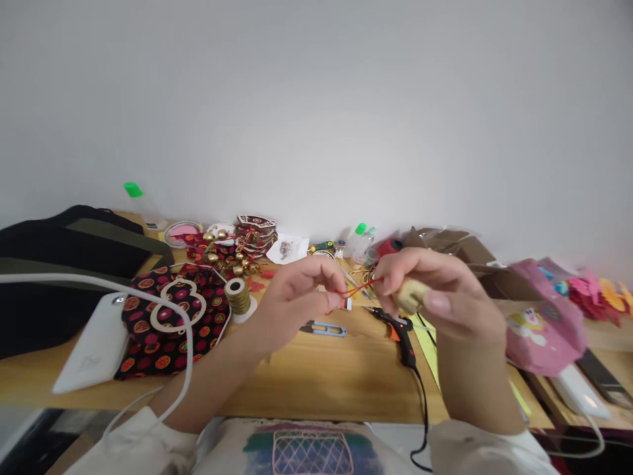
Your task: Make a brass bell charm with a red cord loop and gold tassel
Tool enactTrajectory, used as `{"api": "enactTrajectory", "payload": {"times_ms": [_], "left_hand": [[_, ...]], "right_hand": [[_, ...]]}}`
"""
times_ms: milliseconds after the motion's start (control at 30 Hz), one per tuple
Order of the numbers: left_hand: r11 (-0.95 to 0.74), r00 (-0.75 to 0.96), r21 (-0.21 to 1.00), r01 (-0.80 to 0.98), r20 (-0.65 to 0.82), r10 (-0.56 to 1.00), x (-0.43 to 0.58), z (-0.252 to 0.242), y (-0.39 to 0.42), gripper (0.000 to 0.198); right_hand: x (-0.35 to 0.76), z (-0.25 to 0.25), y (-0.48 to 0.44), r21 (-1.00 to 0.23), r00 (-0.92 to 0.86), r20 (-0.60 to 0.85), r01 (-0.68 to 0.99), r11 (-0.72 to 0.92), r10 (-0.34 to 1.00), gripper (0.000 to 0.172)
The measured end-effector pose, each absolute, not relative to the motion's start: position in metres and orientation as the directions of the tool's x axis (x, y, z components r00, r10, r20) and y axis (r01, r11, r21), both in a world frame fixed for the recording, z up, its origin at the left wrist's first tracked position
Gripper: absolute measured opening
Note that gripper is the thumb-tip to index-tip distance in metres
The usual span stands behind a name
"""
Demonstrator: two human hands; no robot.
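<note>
My left hand (304, 297) pinches one end of a red cord (363, 287) above the middle of the table. The cord runs across to my right hand (440, 300), whose fingers are closed around a gold jingle bell (411, 297) with a dark slot. Part of the bell is hidden by my thumb and fingers. Below the hands lie blue thread snips (324, 328) and a black glue gun (403, 336) with an orange trigger. A spool of gold cord (238, 297) stands to the left of my left hand.
On the left are patterned dark fabric (168, 356) with a gourd-shaped frame, a white phone (93, 346) and a dark bag (59, 264). A white cable (188, 356) arches over that side. Gold bells (240, 264) lie behind; a pink bag (548, 323) is at right.
</note>
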State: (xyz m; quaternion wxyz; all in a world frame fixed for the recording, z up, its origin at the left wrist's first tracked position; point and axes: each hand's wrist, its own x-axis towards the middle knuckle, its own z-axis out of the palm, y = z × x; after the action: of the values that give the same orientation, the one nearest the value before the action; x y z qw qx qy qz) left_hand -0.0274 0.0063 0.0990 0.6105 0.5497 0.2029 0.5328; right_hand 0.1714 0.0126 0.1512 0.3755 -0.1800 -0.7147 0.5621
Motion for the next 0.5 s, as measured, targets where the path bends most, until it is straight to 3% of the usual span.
{"api": "enactTrajectory", "payload": {"times_ms": [200, 367, 500], "left_hand": [[-0.007, 0.454, 0.772, -0.636, 0.382, 0.805, -0.023, 0.103, 0.016, 0.006], [-0.043, 0.385, 0.786, -0.617, 0.350, 0.854, -0.021, 0.104, 0.016, 0.005], [-0.024, 0.346, 0.803, -0.595, 0.283, 0.894, -0.021, 0.103, 0.020, 0.004]], "right_hand": [[0.154, 0.151, 0.014, -0.895, -0.456, 0.435, -0.317, 0.314, 0.777, 0.024], [0.151, 0.134, 0.014, -0.875, -0.214, 0.440, -0.320, 0.363, 0.872, 0.011], [0.152, 0.121, 0.018, -0.884, -0.109, 0.389, -0.323, 0.337, 0.915, 0.015]]}}
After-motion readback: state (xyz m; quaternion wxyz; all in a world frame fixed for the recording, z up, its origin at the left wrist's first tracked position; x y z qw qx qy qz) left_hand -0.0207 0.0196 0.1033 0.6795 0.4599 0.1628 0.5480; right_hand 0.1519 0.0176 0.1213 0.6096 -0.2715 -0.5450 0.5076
